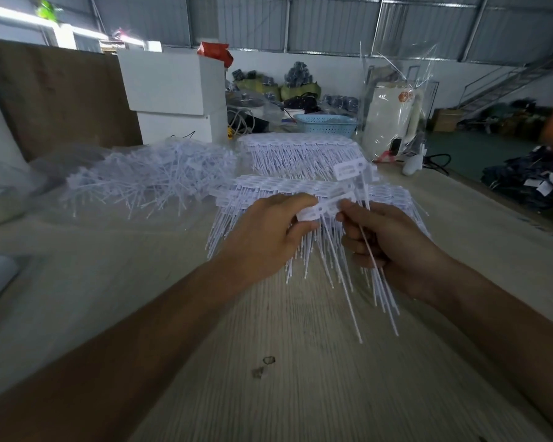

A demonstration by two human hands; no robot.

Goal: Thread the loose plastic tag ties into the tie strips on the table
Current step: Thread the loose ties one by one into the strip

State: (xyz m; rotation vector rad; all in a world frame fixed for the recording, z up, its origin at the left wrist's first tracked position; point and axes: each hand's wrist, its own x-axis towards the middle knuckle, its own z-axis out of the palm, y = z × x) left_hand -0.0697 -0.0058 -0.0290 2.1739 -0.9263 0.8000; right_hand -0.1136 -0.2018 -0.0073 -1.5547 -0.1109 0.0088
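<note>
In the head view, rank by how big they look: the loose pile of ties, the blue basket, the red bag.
1. loose pile of ties
2. blue basket
3. red bag
The basket and bag sit farther back, so true sizes are unsure.

Left hand (pixel 265 237) and right hand (pixel 386 247) pinch white tag ties (pixel 324 207) above the tie strips (pixel 269 189).

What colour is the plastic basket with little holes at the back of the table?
The perforated plastic basket is light blue, seen best in the head view, the only one.
</note>
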